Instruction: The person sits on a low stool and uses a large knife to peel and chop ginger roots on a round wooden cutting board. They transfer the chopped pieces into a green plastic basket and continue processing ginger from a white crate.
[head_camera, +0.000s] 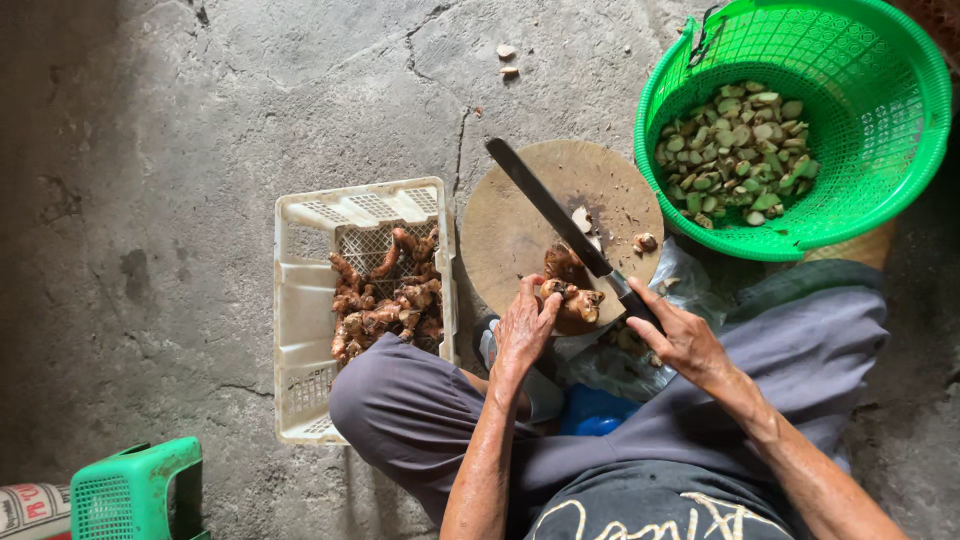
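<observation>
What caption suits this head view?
Left hand steadies a root on a round board; right hand holds a long knife.

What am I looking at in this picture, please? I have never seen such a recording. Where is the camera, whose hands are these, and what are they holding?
There is one picture, taken by a camera worn on a person's head, looking down at their own two hands. The person sits low on a concrete floor. The left hand presses a knobbly brown root on a round wooden chopping board. The right hand grips the handle of a long dark knife, whose blade lies across the board. Beside the left knee, a white plastic crate holds more whole roots. At upper right, a green basket holds cut pieces. A green stool shows at lower left.
</observation>
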